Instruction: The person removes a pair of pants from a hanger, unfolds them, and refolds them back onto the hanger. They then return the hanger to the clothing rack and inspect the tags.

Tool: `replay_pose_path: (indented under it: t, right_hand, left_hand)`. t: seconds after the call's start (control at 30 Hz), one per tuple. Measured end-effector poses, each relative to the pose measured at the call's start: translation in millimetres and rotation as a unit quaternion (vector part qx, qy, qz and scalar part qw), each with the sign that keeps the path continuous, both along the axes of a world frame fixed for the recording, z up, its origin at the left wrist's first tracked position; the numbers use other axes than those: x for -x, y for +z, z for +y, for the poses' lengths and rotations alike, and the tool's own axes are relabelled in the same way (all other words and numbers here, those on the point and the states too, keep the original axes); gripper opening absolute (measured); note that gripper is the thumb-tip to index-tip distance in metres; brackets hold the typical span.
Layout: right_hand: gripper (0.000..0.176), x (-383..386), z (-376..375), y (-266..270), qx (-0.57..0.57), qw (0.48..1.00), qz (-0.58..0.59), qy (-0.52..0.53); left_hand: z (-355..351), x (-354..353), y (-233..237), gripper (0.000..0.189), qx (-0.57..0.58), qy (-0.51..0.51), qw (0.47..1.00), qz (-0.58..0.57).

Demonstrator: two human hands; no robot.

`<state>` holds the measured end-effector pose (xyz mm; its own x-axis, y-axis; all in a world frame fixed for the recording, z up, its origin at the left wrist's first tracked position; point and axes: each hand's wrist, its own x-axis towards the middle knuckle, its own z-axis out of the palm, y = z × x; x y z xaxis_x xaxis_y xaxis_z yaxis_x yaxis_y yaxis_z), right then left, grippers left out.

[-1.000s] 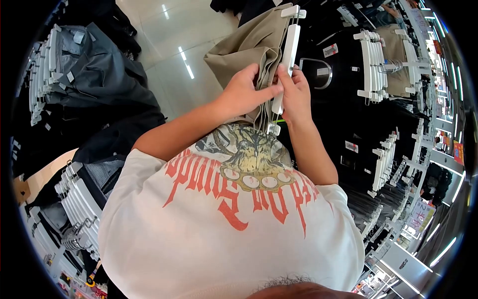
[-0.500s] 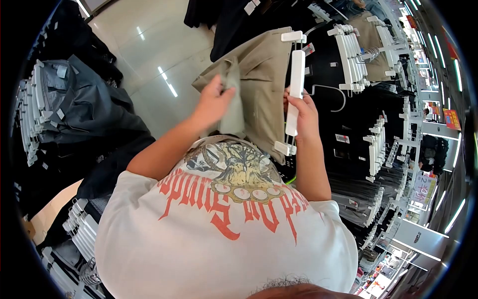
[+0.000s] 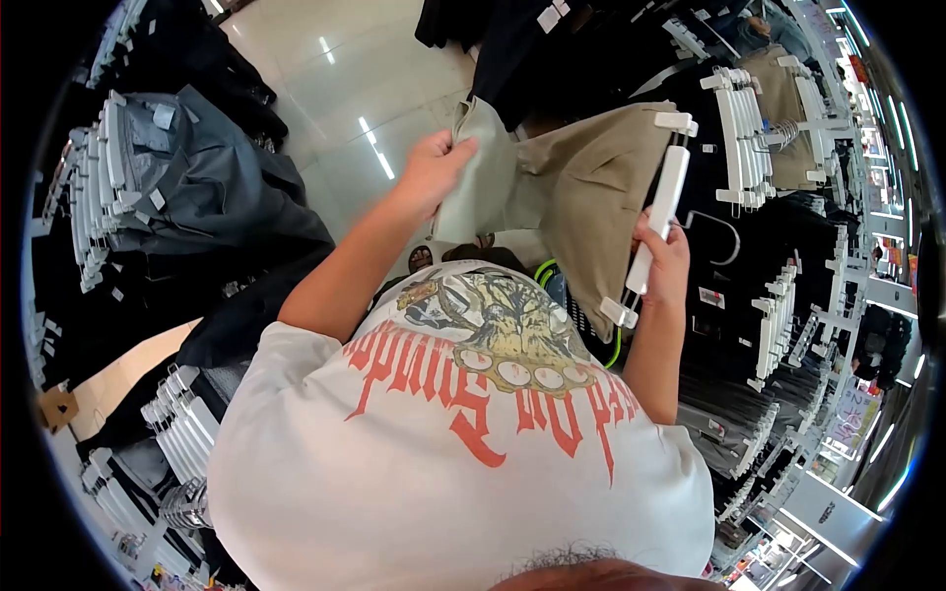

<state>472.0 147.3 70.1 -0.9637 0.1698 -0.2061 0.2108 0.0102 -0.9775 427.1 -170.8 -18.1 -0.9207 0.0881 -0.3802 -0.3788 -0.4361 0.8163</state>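
My left hand [image 3: 437, 175] is closed on the pale end of a pair of khaki trousers [image 3: 603, 177], pulled out to the left. Along the other end, the trousers are held by the clips of a white clip hanger [image 3: 666, 192]. The fingers of my right hand [image 3: 665, 254] wrap round the middle of that hanger, and its metal hook sticks out to the right. Between my hands the cloth hangs in folds in front of my body.
Dark grey trousers [image 3: 212, 187] on white hangers fill a rack to the left. On the right stand racks with black garments and rows of white hangers [image 3: 744, 138]. A shiny tiled floor [image 3: 335, 98] lies ahead. Below the cloth show sandalled feet [image 3: 421, 258].
My left hand has drawn the pale end of the trousers away from the hanger, spreading the cloth. My right hand and the hanger now appear further right and lower in view.
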Motion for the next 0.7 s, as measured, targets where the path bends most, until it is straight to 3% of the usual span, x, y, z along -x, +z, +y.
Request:
replay_pose_path:
  t: [0.1, 0.2, 0.33, 0.43, 0.47, 0.53, 0.57, 0.7]
  right_hand:
    - [0.027, 16, -12, -11, 0.016, 0.999, -0.001, 0.03]
    - [0.03, 36, -26, -17, 0.028, 0.998, -0.012, 0.055]
    - [0.031, 61, -46, -18, 0.013, 0.995, -0.022, 0.101]
    - [0.034, 70, -56, -31, 0.006, 0.992, 0.08, 0.1]
    - [0.048, 76, -48, -27, -0.095, 0.983, 0.053, 0.15]
    - [0.065, 79, -43, -16, -0.208, 0.955, 0.108, 0.18]
    - [0.078, 82, -43, 1, -0.249, 0.947, 0.055, 0.195]
    - [0.067, 89, -34, -20, -0.326, 0.921, 0.132, 0.167]
  left_hand:
    - [18, 16, -6, 0.023, 0.019, -0.03, 0.999, 0.009]
    - [43, 30, 20, 0.019, 0.042, -0.043, 0.998, 0.007]
    - [68, 56, 29, 0.018, 0.06, -0.134, 0.987, 0.058]
    - [87, 73, 32, 0.016, 0.061, -0.118, 0.989, 0.06]
    - [91, 80, 33, 0.016, 0.066, -0.116, 0.989, 0.065]
    - [100, 92, 33, 0.021, 0.065, -0.121, 0.99, 0.042]
    - [105, 97, 33, 0.023, 0.069, -0.122, 0.99, 0.031]
    - [119, 113, 38, 0.025, 0.075, -0.134, 0.988, -0.011]
